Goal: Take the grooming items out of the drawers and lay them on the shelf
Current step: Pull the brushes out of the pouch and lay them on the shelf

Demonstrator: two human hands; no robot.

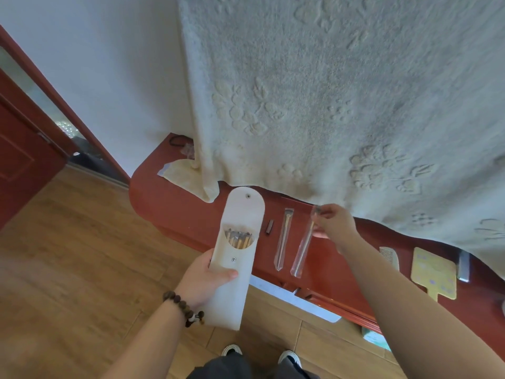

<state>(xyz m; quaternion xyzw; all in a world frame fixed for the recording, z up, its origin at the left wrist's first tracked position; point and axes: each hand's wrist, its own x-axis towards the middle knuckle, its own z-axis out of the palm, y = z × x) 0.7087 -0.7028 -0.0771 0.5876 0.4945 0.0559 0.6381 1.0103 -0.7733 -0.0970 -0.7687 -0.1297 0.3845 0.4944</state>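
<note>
A pale towel [341,105] drapes over the shelf [175,203], beside a comb [389,257] and yellow mirror [433,272]. The left hand [203,280] grips the open pouch [235,258]; the right hand [334,225] pinches a wrapped brush [302,248] near the shelf's front edge, beside another sleeved brush [282,240].

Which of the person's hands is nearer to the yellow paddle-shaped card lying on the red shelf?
Right. The right hand pinches a clear-sleeved tool left of the yellow card. The left hand grips the white pouch, farther left, off the shelf's front edge.
</note>
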